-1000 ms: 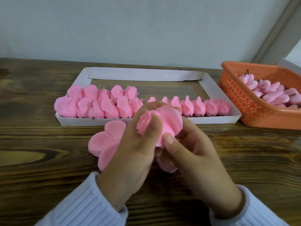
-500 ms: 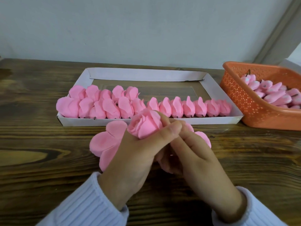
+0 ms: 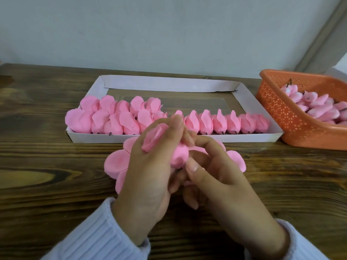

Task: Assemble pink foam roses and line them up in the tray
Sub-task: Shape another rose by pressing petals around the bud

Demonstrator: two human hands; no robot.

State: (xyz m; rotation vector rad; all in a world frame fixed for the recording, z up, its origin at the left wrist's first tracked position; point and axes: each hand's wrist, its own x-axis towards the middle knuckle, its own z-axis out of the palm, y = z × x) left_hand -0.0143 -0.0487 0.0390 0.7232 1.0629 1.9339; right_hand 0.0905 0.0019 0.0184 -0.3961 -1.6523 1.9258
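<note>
Rose [image 3: 179,154] between left hand [image 3: 150,175] and right hand [image 3: 221,182]

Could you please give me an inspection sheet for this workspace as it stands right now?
Surface: dark wooden table, grain visible.
Job's things: white cardboard tray holding pink foam roses lined along its near side; half-built pink foam rose held above the table; loose pink foam petals on the table under the hands; orange perforated plastic basket of pink foam buds, right of the tray.
Clutter: nothing seen.
Grippers: left hand grips the half-built rose; right hand pinches at its base.
Cables: nothing seen.
Surroundings: plain pale wall behind the table.
</note>
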